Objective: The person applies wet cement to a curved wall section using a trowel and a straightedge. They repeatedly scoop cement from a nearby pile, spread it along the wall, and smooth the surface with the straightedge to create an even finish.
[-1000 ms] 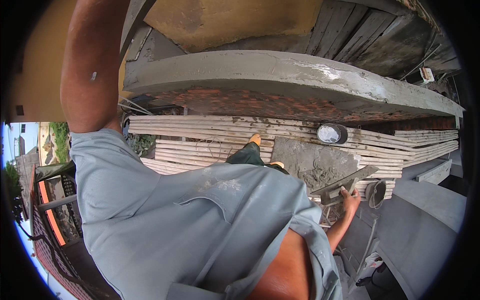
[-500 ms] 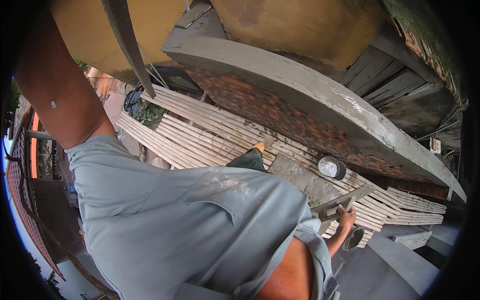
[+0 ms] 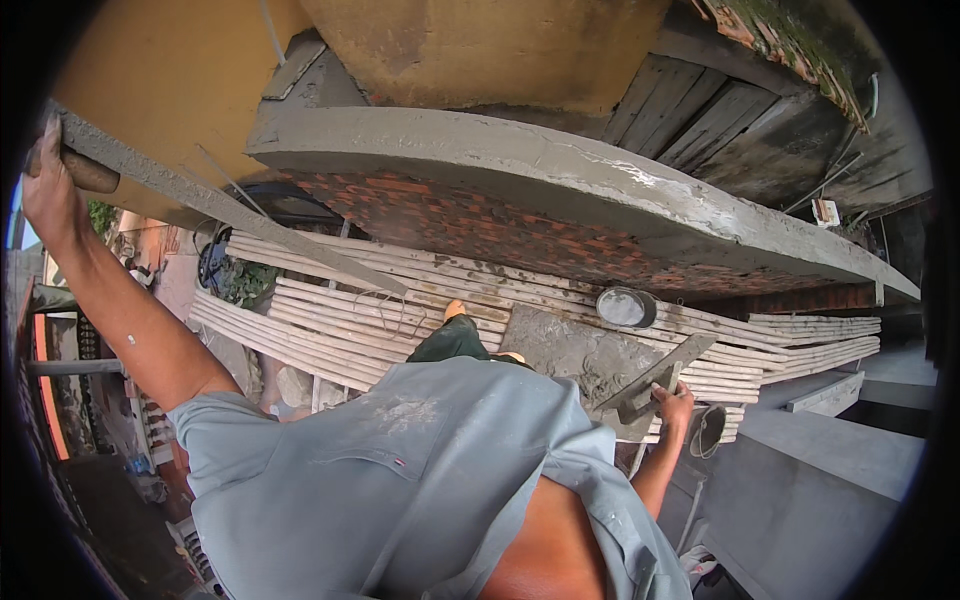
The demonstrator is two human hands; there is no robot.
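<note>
My left hand [image 3: 52,195] is raised at the far left, its fingers closed round the wooden handle of a long, mortar-coated straightedge [image 3: 230,205]. That straightedge slants down to the right, its far end over the bamboo planks. My right hand [image 3: 676,402] grips the handle of a wooden plastering float [image 3: 665,372], held on edge beside a mortar board [image 3: 570,345] with wet grey mortar on it. Beyond them curves a brick arch [image 3: 480,215], its upper band [image 3: 520,143] coated in grey render. Part of the right fingers is hidden by the float's handle.
Bamboo scaffold planks [image 3: 340,325] run beneath me, and my foot [image 3: 455,310] rests on them. A bucket [image 3: 626,307] stands by the mortar board; another bucket [image 3: 707,428] is lower right. A yellow wall [image 3: 470,50] rises behind the arch. Grey concrete slabs [image 3: 810,450] lie at right.
My left hand has come into view at the far left with the straightedge, which now slants lower and more crosswise. The view has shifted; the right hand still grips the float.
</note>
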